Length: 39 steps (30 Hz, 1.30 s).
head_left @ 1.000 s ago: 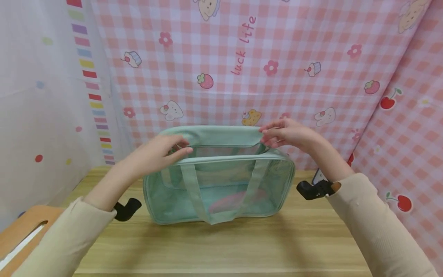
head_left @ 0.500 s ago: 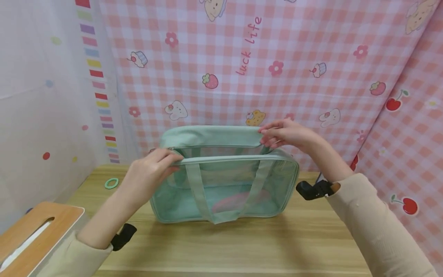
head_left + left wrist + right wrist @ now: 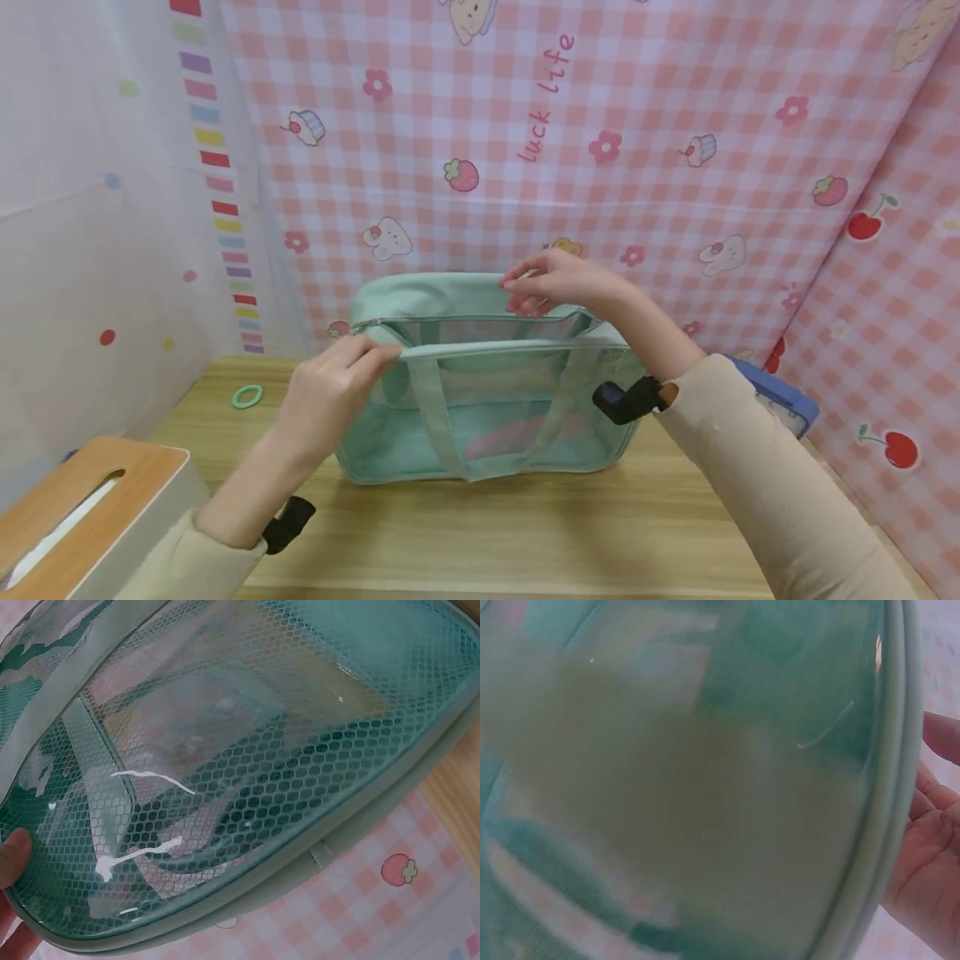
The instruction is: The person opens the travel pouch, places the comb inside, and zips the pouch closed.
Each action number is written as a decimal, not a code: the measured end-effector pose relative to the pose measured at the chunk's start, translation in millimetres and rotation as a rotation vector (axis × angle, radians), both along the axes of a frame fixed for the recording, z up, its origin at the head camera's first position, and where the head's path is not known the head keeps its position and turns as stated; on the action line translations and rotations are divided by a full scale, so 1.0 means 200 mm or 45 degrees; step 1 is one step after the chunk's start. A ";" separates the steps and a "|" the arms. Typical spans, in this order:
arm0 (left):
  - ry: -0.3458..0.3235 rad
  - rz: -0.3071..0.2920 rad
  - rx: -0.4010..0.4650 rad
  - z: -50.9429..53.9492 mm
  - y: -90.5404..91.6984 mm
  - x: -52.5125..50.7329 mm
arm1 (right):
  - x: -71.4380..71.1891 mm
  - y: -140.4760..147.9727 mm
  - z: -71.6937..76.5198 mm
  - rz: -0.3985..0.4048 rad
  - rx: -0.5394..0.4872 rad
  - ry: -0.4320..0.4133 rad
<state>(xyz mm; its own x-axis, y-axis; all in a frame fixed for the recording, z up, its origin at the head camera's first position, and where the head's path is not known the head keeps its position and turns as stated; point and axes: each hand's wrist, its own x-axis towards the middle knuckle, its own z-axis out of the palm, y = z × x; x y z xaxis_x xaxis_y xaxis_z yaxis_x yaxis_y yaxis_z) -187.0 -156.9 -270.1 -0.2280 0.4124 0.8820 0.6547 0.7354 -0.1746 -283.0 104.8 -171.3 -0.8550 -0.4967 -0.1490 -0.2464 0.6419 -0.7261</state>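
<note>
A mint-green see-through bag stands upright on the table, its top unzipped and the lid flap raised at the back. My left hand pinches the front rim at its upper left corner; in the left wrist view the thumb lies against the mesh end panel. At the lid flap's right part is my right hand, fingers loosely bent, with nothing visible in them. The right wrist view has its palm beyond the bag's edge piping. Something pink shows through the front panel.
A tissue box with a wooden top stands at the left front. Behind it lies a small green ring. A blue-edged object sits at the right, partly behind the right forearm. Checkered cloth hangs behind the table.
My left hand has moved from above the opening onto the front left rim and taken hold of it. The right hand has shifted left along the lid flap, uncovering the blue-edged object.
</note>
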 end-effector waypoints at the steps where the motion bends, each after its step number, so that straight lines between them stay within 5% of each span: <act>1: 0.011 -0.004 0.010 0.00 0.00 0.00 | 0.00 -0.04 0.01 0.023 0.015 0.004; 15: 0.051 0.019 0.055 -0.04 0.01 0.00 | 0.02 -0.55 0.08 0.364 0.348 0.150; 26: 0.128 0.031 0.061 -0.06 0.01 0.00 | 0.07 -0.85 0.07 0.628 0.957 0.516; 32: 0.149 0.002 0.075 -0.07 0.01 -0.01 | 0.06 -0.93 0.05 0.668 1.121 0.507; 39: 0.123 0.062 0.080 -0.08 0.00 -0.02 | 0.06 -0.98 0.03 0.712 1.254 0.508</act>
